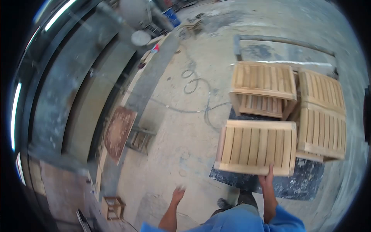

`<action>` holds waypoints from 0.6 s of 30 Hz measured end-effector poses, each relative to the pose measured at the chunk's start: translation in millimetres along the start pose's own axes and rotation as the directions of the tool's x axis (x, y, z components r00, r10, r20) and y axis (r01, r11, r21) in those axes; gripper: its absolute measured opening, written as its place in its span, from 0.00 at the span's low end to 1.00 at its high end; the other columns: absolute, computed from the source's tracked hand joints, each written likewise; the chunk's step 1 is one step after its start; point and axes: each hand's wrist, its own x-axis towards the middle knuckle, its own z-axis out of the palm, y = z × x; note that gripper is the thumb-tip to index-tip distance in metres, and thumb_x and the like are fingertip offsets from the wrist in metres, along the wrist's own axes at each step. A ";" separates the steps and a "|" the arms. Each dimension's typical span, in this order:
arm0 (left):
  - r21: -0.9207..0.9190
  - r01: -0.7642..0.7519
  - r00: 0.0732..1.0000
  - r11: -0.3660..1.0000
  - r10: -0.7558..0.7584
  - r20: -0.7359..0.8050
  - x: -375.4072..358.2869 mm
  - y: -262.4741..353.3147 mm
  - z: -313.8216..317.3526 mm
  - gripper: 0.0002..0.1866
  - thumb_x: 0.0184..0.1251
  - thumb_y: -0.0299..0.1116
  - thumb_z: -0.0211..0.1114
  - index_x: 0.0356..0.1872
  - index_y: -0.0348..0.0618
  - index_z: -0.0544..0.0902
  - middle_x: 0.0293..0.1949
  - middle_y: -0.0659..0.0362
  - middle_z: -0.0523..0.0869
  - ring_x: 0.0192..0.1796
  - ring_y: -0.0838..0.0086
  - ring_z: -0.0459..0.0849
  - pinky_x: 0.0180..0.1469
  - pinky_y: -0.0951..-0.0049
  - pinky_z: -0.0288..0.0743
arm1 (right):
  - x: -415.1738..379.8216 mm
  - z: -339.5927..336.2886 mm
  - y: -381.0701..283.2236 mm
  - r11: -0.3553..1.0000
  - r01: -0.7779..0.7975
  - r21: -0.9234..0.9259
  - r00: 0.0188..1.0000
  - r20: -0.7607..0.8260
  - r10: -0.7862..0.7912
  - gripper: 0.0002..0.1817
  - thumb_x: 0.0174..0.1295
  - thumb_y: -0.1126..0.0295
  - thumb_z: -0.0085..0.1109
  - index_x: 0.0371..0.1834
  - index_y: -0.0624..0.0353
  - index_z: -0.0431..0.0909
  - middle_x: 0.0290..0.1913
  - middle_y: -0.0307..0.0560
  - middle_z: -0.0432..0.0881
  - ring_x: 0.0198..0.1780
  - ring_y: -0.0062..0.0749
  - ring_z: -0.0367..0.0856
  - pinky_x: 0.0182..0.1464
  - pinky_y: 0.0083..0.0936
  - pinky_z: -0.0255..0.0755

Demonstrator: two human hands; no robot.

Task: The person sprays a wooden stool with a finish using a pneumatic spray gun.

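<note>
My right hand (266, 178) grips the front edge of a slatted wooden stool (255, 147), thumb on top of the frame. The stool is over the near side of a dark, paint-spotted board (309, 178). Behind it stands another slatted stool (264, 77) with a lower slatted shelf, and more slatted pieces (322, 112) are on the right. My left hand (178, 193) is held out over the floor, away from the stools; its fingers are blurred.
A brown-topped stand (119, 133) is at the left, with a small wooden stool (113, 208) below it. A hose (193, 111) lies looped on the floor. Behind the stools is a metal rail (286, 40); a blue drum (171, 17) stands far back.
</note>
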 end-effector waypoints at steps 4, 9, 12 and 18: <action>-0.317 0.061 0.947 0.946 0.046 0.318 94.3 149.2 104.4 0.34 0.68 0.49 0.64 0.66 0.37 0.67 0.52 0.48 0.83 0.53 0.65 0.82 0.54 0.69 0.75 | -100.5 -68.5 -48.5 0.722 -0.304 -0.622 0.939 -0.325 0.115 0.27 0.68 0.49 0.56 0.56 0.62 0.71 0.42 0.51 0.82 0.41 0.39 0.84 0.38 0.37 0.80; -0.373 0.089 0.962 0.924 0.016 0.271 99.4 199.4 145.9 0.45 0.59 0.63 0.66 0.62 0.29 0.70 0.53 0.45 0.82 0.54 0.63 0.82 0.56 0.68 0.75 | -110.8 -97.5 -170.4 -0.356 -0.060 -0.933 0.606 0.250 -0.755 0.25 0.70 0.54 0.56 0.33 0.72 0.76 0.26 0.50 0.79 0.29 0.39 0.78 0.35 0.32 0.73; -0.333 0.167 0.948 0.928 -0.058 0.314 111.2 178.5 156.0 0.45 0.54 0.65 0.68 0.57 0.29 0.75 0.53 0.44 0.82 0.55 0.61 0.82 0.56 0.65 0.74 | -34.6 -58.8 -179.8 -0.186 0.109 -0.976 0.867 0.185 -0.463 0.28 0.72 0.48 0.51 0.33 0.69 0.78 0.28 0.47 0.80 0.29 0.33 0.78 0.34 0.32 0.71; -0.411 0.226 0.965 0.883 -0.147 0.216 108.5 146.4 126.1 0.51 0.46 0.68 0.69 0.56 0.26 0.76 0.53 0.42 0.82 0.55 0.60 0.82 0.56 0.64 0.75 | -34.0 38.4 -127.3 0.367 -0.023 -0.930 0.949 -0.135 -0.284 0.32 0.69 0.45 0.54 0.48 0.70 0.81 0.41 0.48 0.85 0.39 0.30 0.83 0.41 0.30 0.77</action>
